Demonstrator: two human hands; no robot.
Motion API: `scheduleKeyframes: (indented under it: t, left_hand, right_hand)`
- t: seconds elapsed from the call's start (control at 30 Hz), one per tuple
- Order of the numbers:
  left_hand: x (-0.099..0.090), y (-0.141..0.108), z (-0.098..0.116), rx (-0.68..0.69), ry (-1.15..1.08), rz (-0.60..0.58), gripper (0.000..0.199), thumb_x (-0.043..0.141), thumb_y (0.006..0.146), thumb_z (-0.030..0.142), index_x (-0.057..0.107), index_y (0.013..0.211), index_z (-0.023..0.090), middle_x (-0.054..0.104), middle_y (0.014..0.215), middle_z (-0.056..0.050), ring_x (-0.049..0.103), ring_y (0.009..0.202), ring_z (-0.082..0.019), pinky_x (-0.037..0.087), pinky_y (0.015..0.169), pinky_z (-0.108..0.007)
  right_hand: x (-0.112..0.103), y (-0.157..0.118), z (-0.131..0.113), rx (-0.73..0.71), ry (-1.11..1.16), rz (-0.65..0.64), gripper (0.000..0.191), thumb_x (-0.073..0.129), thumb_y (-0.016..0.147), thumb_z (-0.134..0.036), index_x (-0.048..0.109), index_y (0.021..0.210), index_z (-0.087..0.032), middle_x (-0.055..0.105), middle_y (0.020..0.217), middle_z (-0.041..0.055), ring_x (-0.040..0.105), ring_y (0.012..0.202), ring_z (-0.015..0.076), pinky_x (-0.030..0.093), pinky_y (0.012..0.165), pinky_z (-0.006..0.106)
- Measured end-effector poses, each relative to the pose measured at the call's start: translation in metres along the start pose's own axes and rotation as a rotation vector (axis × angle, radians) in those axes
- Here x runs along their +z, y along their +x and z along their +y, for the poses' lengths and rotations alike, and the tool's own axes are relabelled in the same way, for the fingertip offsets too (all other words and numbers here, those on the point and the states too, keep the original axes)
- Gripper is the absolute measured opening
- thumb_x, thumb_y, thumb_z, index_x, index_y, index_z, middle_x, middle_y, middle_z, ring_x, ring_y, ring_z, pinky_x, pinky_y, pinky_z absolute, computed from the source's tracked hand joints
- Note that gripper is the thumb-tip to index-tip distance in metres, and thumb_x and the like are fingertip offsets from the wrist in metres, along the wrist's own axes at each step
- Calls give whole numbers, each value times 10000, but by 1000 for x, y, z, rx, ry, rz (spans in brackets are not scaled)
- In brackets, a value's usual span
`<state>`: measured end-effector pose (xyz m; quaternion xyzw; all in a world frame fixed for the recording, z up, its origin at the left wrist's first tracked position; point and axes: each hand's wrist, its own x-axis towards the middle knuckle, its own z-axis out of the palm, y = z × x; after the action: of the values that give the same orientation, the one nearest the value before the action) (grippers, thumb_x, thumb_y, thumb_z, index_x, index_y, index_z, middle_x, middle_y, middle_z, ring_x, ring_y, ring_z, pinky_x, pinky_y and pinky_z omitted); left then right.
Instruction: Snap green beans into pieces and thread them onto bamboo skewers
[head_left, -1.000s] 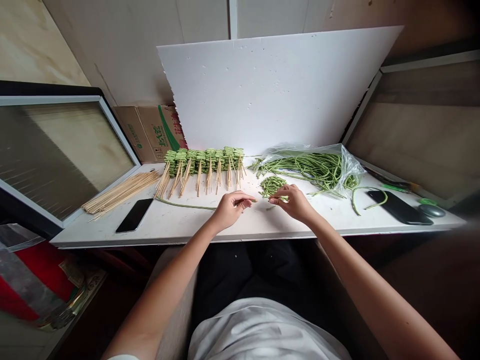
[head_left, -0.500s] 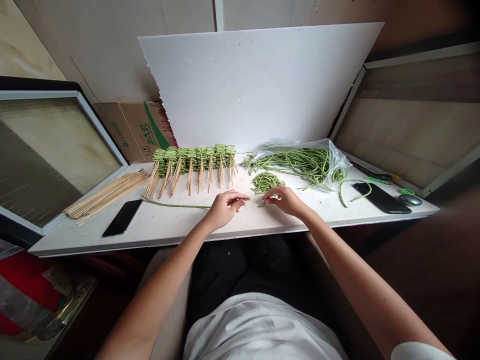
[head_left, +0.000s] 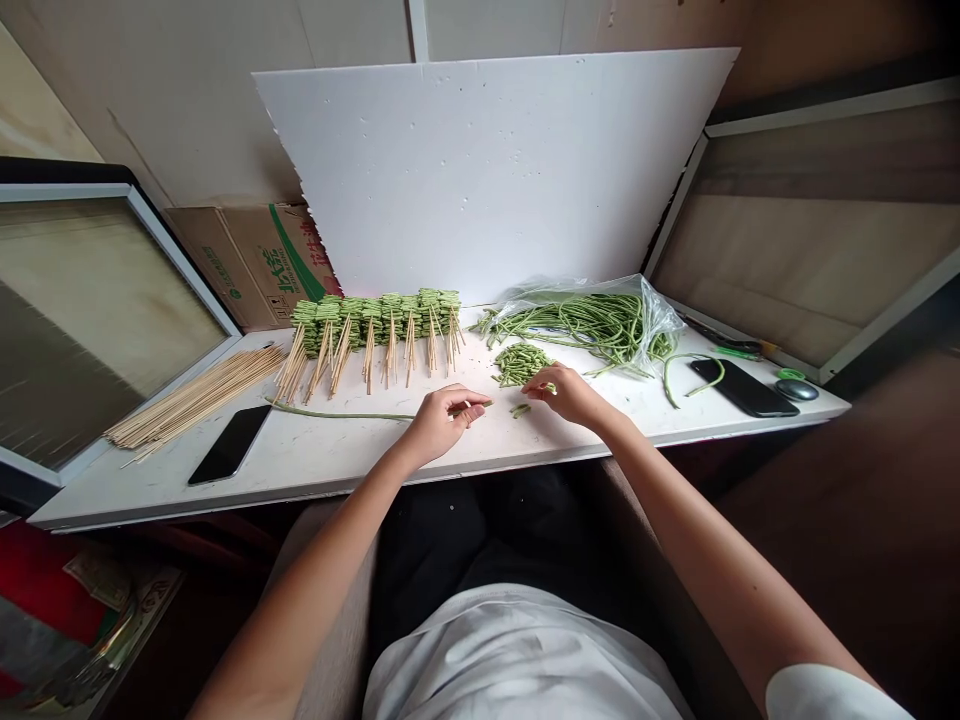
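A long green bean runs leftward along the white table from my left hand, whose fingers are closed on it, its tip poking out past them. My right hand is over the near edge of a pile of short bean pieces, thumb and fingers bent toward each other; what lies between them is too small to tell. Beneath its fingertips a few cut pieces lie on the table. Behind, skewered bean bundles stand in a row with their sticks pointing toward me.
A clear bag of long beans lies at the back right. Bare skewers and a phone are at left; another phone, a loose bean and a dark rounded object are at right. A white board stands behind.
The whole view has shifted slightly. My right hand has moved a little up toward the pile, and short pieces now show below its fingers. My left hand still holds the long bean.
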<state>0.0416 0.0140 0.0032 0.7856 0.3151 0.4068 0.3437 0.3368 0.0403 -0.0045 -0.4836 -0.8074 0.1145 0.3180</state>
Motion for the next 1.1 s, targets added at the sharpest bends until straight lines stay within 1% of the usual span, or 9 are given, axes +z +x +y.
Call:
scheduleKeyframes:
  t: [0.1, 0.2, 0.27, 0.37, 0.5, 0.67, 0.87, 0.97, 1.1]
  left_hand:
    - [3, 0, 1, -7, 12, 23, 255, 736, 980, 363, 837, 1118, 173, 743, 1020, -105, 671, 788, -159, 584, 783, -314]
    - [7, -1, 2, -51, -13, 58, 293, 798, 929, 345, 810, 1166, 172, 744, 978, -88, 692, 806, -174, 594, 803, -328]
    - [10, -2, 3, -80, -53, 55, 385, 828, 905, 340, 767, 1247, 173, 738, 943, -69, 701, 789, -173, 597, 788, -324]
    - [12, -3, 3, -96, -70, 44, 446, 828, 905, 315, 716, 1317, 186, 731, 939, -50, 711, 792, -165, 597, 788, -312]
    - [12, -2, 1, -80, 37, 62, 405, 853, 876, 242, 750, 1266, 201, 759, 960, -52, 726, 844, -179, 595, 829, -320]
    - [12, 0, -6, 12, 141, 92, 115, 778, 954, 233, 833, 1042, 186, 804, 984, -86, 743, 857, -207, 588, 804, -338]
    - [14, -1, 3, 150, 201, 212, 69, 815, 920, 181, 834, 986, 191, 794, 944, -76, 746, 867, -215, 580, 787, -330]
    - [15, -2, 7, 196, 208, 253, 68, 814, 927, 196, 829, 993, 189, 779, 940, -78, 728, 847, -204, 568, 762, -319]
    - [16, -2, 9, 219, 178, 244, 60, 813, 935, 232, 828, 970, 186, 749, 896, -71, 669, 741, -171, 539, 676, -295]
  right_hand:
    - [-11, 1, -16, 24, 79, 42, 284, 651, 1003, -402, 839, 941, -198, 818, 960, 109, 711, 891, 279, 552, 827, 406]
    - [-15, 0, -45, 2, 240, -70, 420, 675, 983, -586, 840, 1044, -204, 821, 1054, 112, 738, 916, 263, 550, 747, 347]
    - [-12, -2, -65, -60, 312, -146, 443, 752, 927, -615, 832, 1110, -220, 817, 1092, 103, 740, 967, 258, 545, 752, 328]
    - [-4, -5, -83, -131, 305, -125, 364, 762, 940, -571, 838, 1064, -238, 813, 1035, 86, 721, 945, 239, 532, 775, 334]
    - [0, -4, -79, -152, 235, -19, 275, 687, 1015, -469, 833, 974, -239, 795, 942, 78, 690, 901, 234, 521, 782, 355]
    - [-7, -2, -71, -172, 194, 24, 241, 713, 1002, -452, 824, 986, -237, 794, 944, 84, 682, 932, 253, 517, 745, 357]
    - [-2, -4, -83, -236, 160, 54, 280, 745, 980, -504, 817, 958, -235, 782, 902, 84, 657, 894, 253, 516, 776, 391]
    - [1, -5, -87, -238, 173, 111, 239, 743, 988, -459, 810, 946, -233, 768, 888, 84, 636, 871, 247, 508, 762, 389]
    - [5, -5, -87, -229, 258, 153, 150, 756, 977, -368, 805, 901, -248, 759, 859, 68, 609, 865, 243, 486, 727, 369]
